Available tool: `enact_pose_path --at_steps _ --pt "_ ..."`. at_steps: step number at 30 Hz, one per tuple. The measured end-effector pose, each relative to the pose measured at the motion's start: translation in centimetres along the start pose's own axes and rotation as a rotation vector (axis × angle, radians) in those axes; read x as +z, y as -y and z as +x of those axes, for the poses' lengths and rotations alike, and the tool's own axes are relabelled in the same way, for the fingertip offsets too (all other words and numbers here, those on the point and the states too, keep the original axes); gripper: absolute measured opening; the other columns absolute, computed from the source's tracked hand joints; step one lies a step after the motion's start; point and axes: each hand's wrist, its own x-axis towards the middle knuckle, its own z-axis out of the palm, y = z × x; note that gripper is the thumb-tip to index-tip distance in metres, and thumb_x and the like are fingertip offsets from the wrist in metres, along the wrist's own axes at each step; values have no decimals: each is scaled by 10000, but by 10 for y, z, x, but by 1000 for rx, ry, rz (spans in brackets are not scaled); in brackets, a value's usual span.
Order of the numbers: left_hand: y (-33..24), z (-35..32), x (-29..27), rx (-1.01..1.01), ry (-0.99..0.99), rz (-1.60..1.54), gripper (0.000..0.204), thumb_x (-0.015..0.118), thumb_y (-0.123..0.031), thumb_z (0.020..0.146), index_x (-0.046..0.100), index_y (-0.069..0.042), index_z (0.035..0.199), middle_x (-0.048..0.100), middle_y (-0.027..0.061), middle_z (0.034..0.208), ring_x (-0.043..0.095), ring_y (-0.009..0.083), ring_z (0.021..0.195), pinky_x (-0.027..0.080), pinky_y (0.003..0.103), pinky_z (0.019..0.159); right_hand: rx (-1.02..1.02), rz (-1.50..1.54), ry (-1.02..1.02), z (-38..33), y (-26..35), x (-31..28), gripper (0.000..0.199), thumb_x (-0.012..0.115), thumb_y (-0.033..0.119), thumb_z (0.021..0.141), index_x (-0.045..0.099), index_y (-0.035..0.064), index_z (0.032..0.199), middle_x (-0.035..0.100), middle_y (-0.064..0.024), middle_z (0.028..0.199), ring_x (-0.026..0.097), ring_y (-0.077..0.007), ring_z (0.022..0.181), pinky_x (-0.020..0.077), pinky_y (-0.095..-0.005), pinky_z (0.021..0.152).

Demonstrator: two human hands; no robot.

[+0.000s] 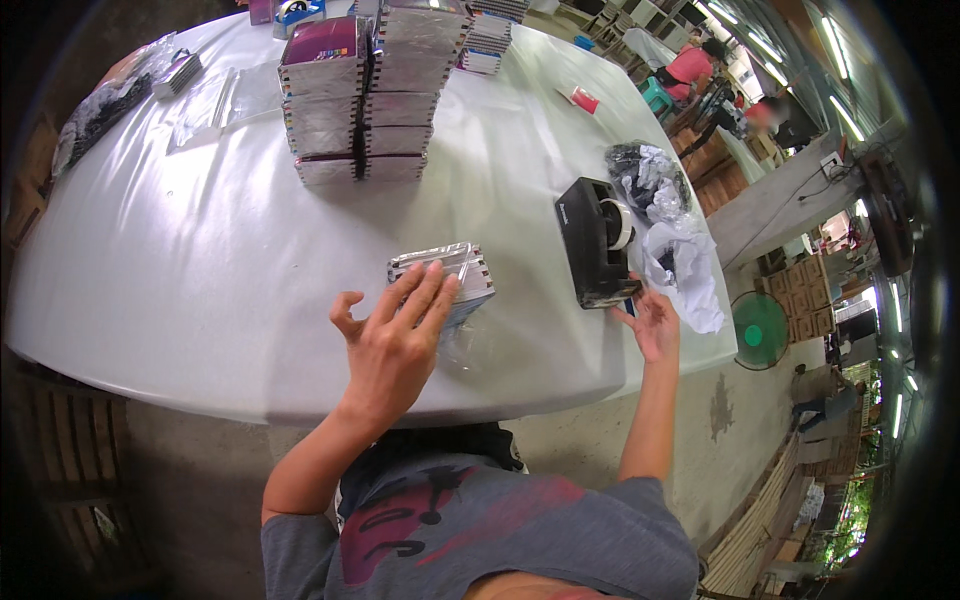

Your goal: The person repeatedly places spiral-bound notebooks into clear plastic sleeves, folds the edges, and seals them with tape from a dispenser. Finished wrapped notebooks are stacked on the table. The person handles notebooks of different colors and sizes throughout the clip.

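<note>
A small block-shaped pack [455,270] in clear plastic wrap sits near the table's front edge, with dark marks along its pale sides. My left hand [395,325] lies over it, fingers stretched across the top and thumb held away to the left. To the right stands a black tape dispenser [585,245] carrying a roll of clear tape [617,223]. My right hand [652,322] is at the dispenser's near end, its thumb and fingers apart around the cutting edge. Any strip of tape between them is too small to make out.
Tall stacks of similar wrapped packs [400,105] stand at the back. Crumpled plastic and white paper [680,270] lie right of the dispenser. A red packet [584,99] and clear plastic sheets [235,100] rest farther back. Other people work beyond the white-covered table [200,320].
</note>
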Motion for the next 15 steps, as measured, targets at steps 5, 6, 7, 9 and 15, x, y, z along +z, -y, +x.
enact_pose_path --at_steps 5,6,7,9,15 --pt "0 0 1 -2 -3 6 358 619 -63 789 659 -187 1122 629 -34 1194 557 78 1108 206 429 909 -80 109 -126 -2 -21 -17 270 521 92 834 569 -46 1061 483 -145 1336 520 -217 1139 449 -493 986" --pt "0 0 1 -7 -2 5 358 621 -64 790 659 -188 1123 629 -35 1194 557 77 1107 206 429 908 -90 137 -120 -3 -23 -13 302 524 81 827 556 -64 1091 481 -143 1338 521 -219 1140 443 -477 997" --pt "1 -1 1 -12 -1 3 358 622 -66 790 659 -189 1124 630 -36 1193 557 76 1107 206 430 908 -106 179 -66 -5 -25 -10 336 531 69 821 538 -82 1121 482 -139 1337 524 -220 1136 435 -463 1006" --pt "1 -1 1 -13 3 -4 351 627 -76 792 660 -188 1122 632 -36 1189 558 76 1105 203 430 909 -118 124 -59 -10 -28 -10 361 550 60 817 537 -82 1148 473 -133 1348 522 -228 1139 405 -454 1027" --pt "0 0 0 -2 23 -21 389 675 -81 764 660 -186 1138 615 -19 1222 560 99 1107 262 360 886 -580 -1724 -638 -33 -40 -25 197 608 143 864 661 61 1036 601 -110 1182 588 -246 1006 321 -446 1050"
